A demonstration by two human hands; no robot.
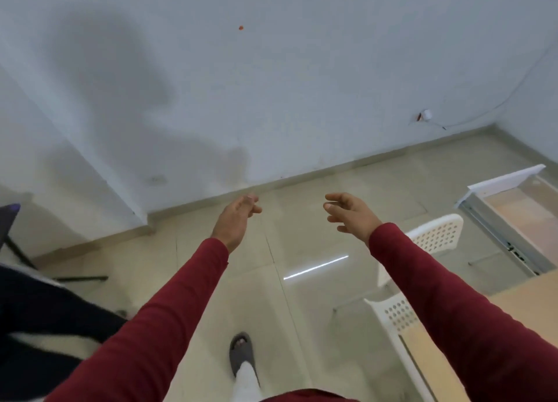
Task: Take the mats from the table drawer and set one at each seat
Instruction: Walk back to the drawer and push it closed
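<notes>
Red sleeves fill the bottom of view, both arms stretched out ahead over pale floor tiles. My left hand is empty, fingers loosely curled, nothing in it. My right hand is empty too, fingers spread and slack. One foot in a grey slipper is planted below, so I judge I'm walking. The table sits at my right edge, light wood top, with two white perforated chairs tucked beside it. The table drawer is pulled out at far right, well apart from both hands; its inside looks pale and flat. No mats visible anywhere; can't tell if any lie in the drawer from this angle. No mat on the bit of table top that shows. Judgement: fetching hasn't started, turn right toward the drawer next. Mats are likely light, thin and floppy, possibly slick when stacked, so pinch the stack at one edge with thumb on top, other hand under to stop sagging or sliding.
</notes>
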